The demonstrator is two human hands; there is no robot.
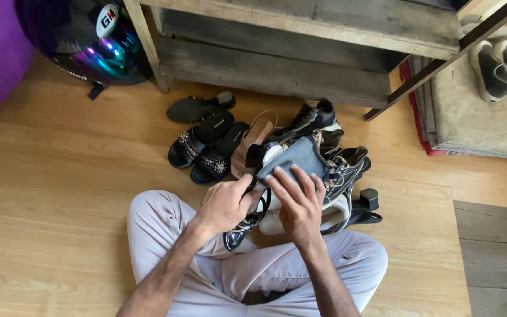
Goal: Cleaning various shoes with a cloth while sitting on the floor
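Note:
I sit cross-legged on a wooden floor with a pile of shoes (330, 170) in front of my knees. My left hand (227, 205) grips a shoe (268, 155) by its near end, thumb and fingers closed on it. My right hand (297, 202) presses a grey-blue cloth (300, 155) flat against that shoe, fingers stretched over the cloth. A shiny dark shoe tip (236, 238) pokes out under my left wrist.
A pair of black jewelled sandals (206, 147) and one dark sandal (198, 107) lie left of the pile. A helmet with an iridescent visor (98, 50) sits at top left by a wooden rack (277, 53). A mat with two dark sneakers (503, 67) lies at right.

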